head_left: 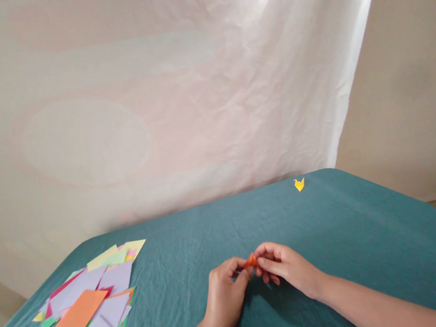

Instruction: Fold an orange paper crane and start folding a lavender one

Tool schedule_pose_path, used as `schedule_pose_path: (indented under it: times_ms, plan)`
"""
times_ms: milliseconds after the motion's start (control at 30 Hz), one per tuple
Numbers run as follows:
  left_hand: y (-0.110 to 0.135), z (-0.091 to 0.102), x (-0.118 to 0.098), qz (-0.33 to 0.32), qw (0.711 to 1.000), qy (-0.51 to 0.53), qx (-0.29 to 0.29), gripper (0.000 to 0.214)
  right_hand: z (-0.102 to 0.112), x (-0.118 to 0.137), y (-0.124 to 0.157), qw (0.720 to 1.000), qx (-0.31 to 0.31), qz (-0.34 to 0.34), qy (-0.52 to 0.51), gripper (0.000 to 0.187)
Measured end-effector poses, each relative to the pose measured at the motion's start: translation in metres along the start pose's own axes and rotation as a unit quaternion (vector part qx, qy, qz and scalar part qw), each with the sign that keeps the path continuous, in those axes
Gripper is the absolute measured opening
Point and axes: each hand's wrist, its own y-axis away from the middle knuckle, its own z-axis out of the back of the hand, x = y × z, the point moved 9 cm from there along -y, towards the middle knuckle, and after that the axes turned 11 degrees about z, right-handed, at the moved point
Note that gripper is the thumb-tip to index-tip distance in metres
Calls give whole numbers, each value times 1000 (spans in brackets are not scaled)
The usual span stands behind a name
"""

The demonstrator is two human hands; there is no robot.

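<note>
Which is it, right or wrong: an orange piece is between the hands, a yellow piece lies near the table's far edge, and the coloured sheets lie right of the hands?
One error: the head view shows the coloured sheets to the left of the left hand and right hand. The orange piece is between them, and the yellow piece lies near the far edge of the table.

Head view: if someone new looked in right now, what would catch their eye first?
Probably the small orange folded paper, bright against the teal cloth and pinched at the fingertips of the left hand and right hand, low and near the middle. Next would be the spread pile of coloured paper at the left, then the tiny yellow folded paper alone near the far edge, right of centre.
</note>
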Motion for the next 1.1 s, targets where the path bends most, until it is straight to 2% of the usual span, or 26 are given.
schedule_pose_path:
  times_ms: [67, 133, 267, 400, 700, 867, 1000, 1100]
  plan:
    - [-6, -3, 14, 60, 996, 72, 11, 19, 0, 3, 0, 999, -1, 11, 37, 32]
    - [-9, -9, 22, 91, 986, 134, 35, 19, 2, 4, -1, 998, -12, 17, 67, 32]
    - [-10, -18, 24, 102, 970, 204, 82, 23, 8, 0, 0, 995, -33, 5, 91, 33]
    - [-10, -23, 25, 119, 947, 270, 125, 35, 12, 0, 0, 997, -40, 3, 64, 33]
    - [-8, -26, 29, 146, 911, 349, 162, 34, 11, -3, 0, 998, -30, 2, 49, 33]
    - [-6, -27, 28, 151, 901, 368, 171, 32, 10, -5, 0, 999, -24, 10, 37, 31]
    - [-6, -28, 27, 146, 900, 368, 182, 31, 10, -6, -1, 999, -18, 15, 35, 29]
    - [-7, -27, 27, 142, 911, 348, 170, 31, 12, -5, 0, 998, -29, 17, 52, 25]
